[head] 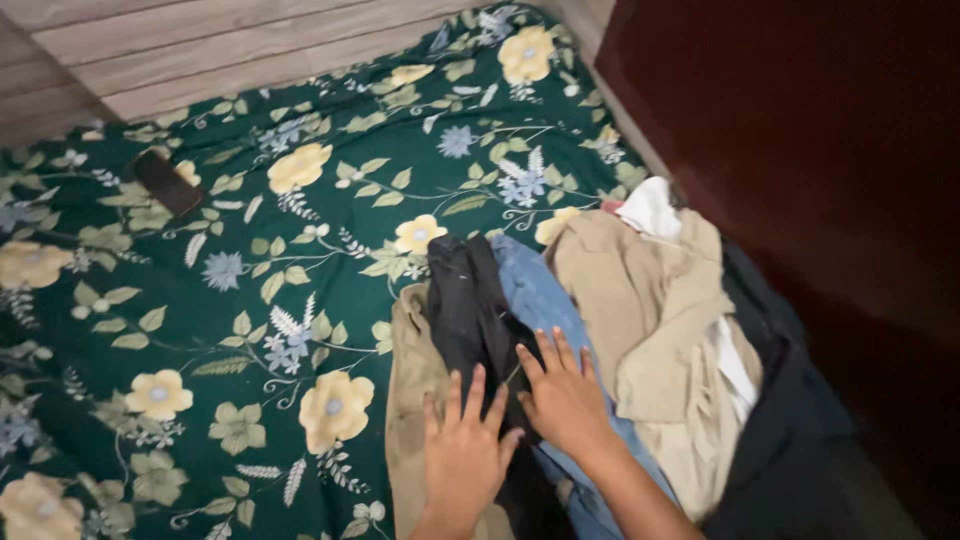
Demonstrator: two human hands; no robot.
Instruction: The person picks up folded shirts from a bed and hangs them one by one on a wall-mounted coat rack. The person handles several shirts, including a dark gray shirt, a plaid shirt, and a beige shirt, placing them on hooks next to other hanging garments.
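Observation:
My left hand [462, 452] lies flat with fingers spread on a tan garment [408, 385] and the edge of a black garment [468, 310]. My right hand [562, 392] rests palm down, fingers apart, across the black garment and a blue denim piece [537, 290]. To the right lies a crumpled beige garment [640, 300] with a white cloth [650, 208] poking out above it. All the clothes sit in a pile on a dark green bedsheet with yellow and blue flowers [250, 300]. Neither hand grips anything.
A dark rectangular phone-like object [167, 182] lies on the sheet at upper left. A dark red-brown wall or cabinet [800, 150] rises along the right. A dark cloth [780, 430] hangs at the bed's right edge. Pale wooden planks [150, 50] run behind the bed.

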